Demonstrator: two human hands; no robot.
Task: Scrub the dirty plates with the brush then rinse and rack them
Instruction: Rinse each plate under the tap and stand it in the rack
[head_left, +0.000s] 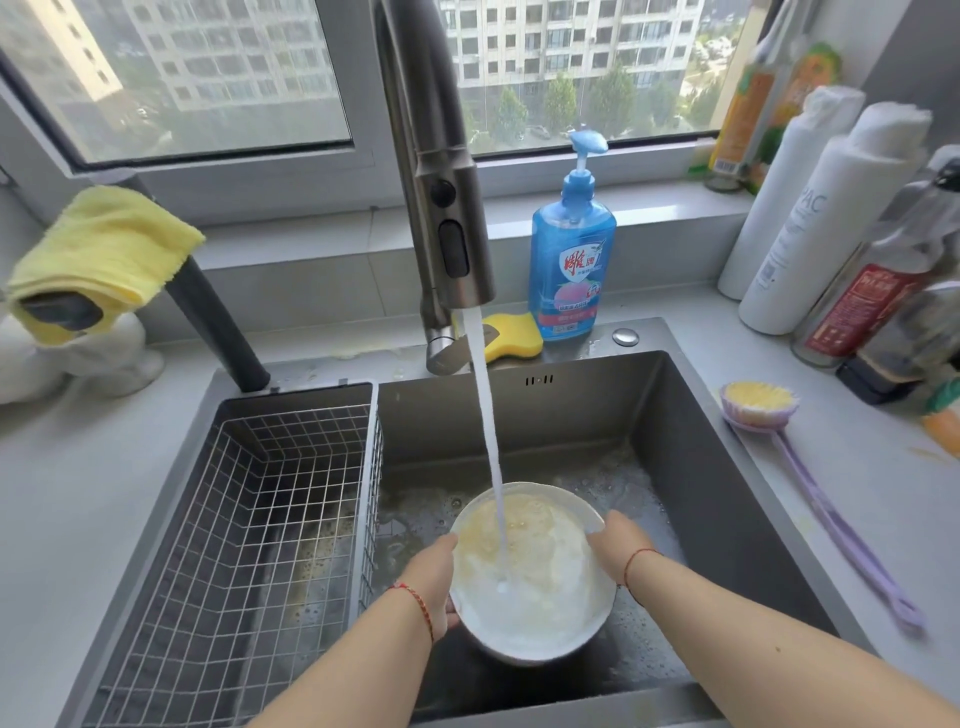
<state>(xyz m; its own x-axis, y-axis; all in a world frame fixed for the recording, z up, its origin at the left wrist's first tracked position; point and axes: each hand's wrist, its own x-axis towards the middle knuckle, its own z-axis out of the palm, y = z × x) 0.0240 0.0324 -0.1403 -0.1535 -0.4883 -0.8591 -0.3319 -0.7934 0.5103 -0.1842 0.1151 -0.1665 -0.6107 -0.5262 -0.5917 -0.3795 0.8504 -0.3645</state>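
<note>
While water runs onto it, these are the particulars.

Plate: the white plate (535, 577) is held over the sink (701, 467), tilted, its face up toward the tap (447, 208); the stream (491, 441) lands near its middle. Yellowish residue shows on the far half; the near half looks white under the water.

Hands: the left hand (434, 587) grips the left rim, fingers curled under it; the right hand (621, 545) grips the right rim, fingers wrapped over the edge. Both are grasping the plate, neither is free.

Key relation: the plate lies between the hands, and the rack (249, 519) sits in the sink just to its left, so the left hand is the nearer one. I judge that racking means a short carry leftward over the rack's wall.

Brush: the purple brush (810, 483) lies on the surface (857, 519) right of the sink, bristles up, handle running toward the person; untouched, nearer the right hand.

Stage: rinsing, by my reading; the residue suggests it is not done.

Around: blue soap bottle (571, 260) and yellow sponge (511, 335) behind the sink, yellow cloth (104, 244) at left, bottles (831, 223) at right.
</note>
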